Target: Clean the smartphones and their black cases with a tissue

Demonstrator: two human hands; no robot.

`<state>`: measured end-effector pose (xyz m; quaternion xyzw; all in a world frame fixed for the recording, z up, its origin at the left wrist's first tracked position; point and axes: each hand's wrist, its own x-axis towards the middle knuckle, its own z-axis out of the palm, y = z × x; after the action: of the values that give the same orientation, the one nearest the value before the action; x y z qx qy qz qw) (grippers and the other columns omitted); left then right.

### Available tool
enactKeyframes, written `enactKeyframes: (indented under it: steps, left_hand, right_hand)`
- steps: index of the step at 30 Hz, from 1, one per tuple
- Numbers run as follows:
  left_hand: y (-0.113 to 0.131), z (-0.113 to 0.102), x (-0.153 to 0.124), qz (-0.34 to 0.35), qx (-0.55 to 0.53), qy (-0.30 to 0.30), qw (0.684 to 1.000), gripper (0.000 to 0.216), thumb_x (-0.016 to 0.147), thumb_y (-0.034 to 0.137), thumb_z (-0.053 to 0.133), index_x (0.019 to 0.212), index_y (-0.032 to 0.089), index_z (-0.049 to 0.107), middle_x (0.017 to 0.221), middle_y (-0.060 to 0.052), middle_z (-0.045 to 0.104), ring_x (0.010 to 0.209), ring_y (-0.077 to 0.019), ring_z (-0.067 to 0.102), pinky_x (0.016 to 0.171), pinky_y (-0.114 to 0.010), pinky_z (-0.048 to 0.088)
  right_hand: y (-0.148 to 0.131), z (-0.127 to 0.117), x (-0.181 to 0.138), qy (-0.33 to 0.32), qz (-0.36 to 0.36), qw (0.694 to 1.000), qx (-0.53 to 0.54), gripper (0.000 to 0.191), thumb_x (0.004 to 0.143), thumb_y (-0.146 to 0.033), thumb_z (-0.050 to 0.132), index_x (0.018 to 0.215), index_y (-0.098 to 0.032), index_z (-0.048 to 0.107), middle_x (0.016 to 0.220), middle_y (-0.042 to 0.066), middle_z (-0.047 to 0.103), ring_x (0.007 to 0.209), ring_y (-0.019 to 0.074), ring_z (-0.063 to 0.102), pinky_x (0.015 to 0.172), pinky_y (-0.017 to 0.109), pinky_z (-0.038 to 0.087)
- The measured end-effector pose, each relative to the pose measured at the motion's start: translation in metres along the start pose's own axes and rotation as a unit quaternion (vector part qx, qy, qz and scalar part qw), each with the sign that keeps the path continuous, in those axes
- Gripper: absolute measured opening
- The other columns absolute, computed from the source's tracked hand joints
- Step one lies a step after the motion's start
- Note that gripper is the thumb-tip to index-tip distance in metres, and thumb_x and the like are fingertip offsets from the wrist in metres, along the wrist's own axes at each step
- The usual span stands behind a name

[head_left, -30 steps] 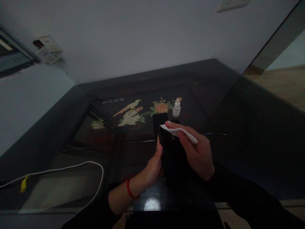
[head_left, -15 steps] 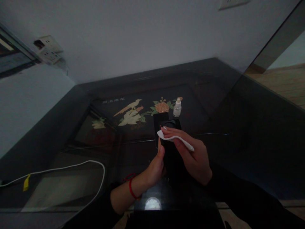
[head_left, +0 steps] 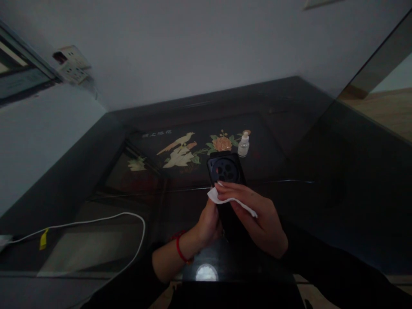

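Observation:
A black phone (head_left: 225, 171) is held upright over the dark table, its back with a round camera ring facing me. My left hand (head_left: 208, 224) grips the phone's lower left edge; a red cord circles that wrist. My right hand (head_left: 257, 216) presses a folded white wipe (head_left: 225, 198) against the middle of the phone's back, just below the camera ring. A small clear bottle (head_left: 243, 145) with a white cap stands on the table behind the phone.
The dark lacquered table (head_left: 289, 171) carries a glass top and an inlaid bird and flower picture (head_left: 183, 150). A white cable (head_left: 96, 223) with a yellow tag loops at the left. Wall sockets (head_left: 72, 66) sit at upper left. A light's reflection (head_left: 206, 272) shines near me.
The right hand has slid the wipe down the phone's back from the top to the middle, uncovering the camera ring. The left hand has kept its hold.

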<state>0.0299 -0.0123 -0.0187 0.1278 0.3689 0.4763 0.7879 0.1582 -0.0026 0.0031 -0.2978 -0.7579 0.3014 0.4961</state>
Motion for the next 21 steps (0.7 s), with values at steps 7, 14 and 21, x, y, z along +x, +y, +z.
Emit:
enactKeyframes:
  steps: [7,14,21]
  left_hand:
    - [0.016,0.006,0.001,0.003,-0.027,-0.008,1.0,0.068,0.089,0.064,0.034,0.103,0.009,0.071,0.103,-0.015,0.072,0.117,-0.0282,0.059,0.103,-0.04,0.042]
    - [0.024,0.01,0.002,0.035,-0.051,0.036,0.997,0.064,0.093,0.058,0.03,0.118,0.01,0.064,0.105,-0.013,0.072,0.108,-0.025,0.064,0.1,-0.037,0.044]
    - [0.039,0.009,0.001,0.063,-0.034,0.022,0.997,0.07,0.091,0.064,0.023,0.134,0.016,0.051,0.106,-0.011,0.071,0.096,-0.0255,0.068,0.096,-0.042,0.045]
  right_hand:
    - [0.002,0.003,-0.001,-0.051,-0.043,0.998,-0.022,0.029,0.091,-0.007,0.046,0.111,-0.018,0.063,0.117,0.007,0.069,0.116,0.0155,0.061,0.097,0.031,0.052]
    - [0.004,0.004,-0.005,-0.079,-0.081,0.993,-0.033,0.029,0.089,-0.007,0.046,0.112,-0.014,0.061,0.118,0.011,0.068,0.121,0.0158,0.058,0.101,0.032,0.05]
    - [0.007,0.005,-0.01,-0.144,-0.148,0.977,-0.062,0.031,0.086,-0.005,0.044,0.114,-0.009,0.058,0.126,0.016,0.063,0.13,0.0182,0.048,0.107,0.038,0.045]
